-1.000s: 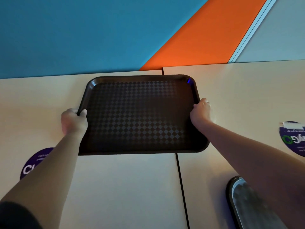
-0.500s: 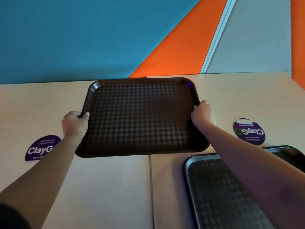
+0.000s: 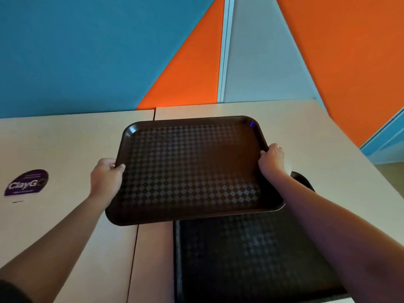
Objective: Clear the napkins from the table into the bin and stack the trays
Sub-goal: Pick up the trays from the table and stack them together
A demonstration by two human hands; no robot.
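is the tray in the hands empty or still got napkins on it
Empty: the held tray shows only its bare checkered surface.

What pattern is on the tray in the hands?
A checkered diamond pattern on the dark brown tray, seen in the head view.

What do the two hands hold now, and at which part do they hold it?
Both hold the upper tray: the left hand grips its left rim, the right hand grips its right rim, thumbs over the edge. The lower tray is untouched.
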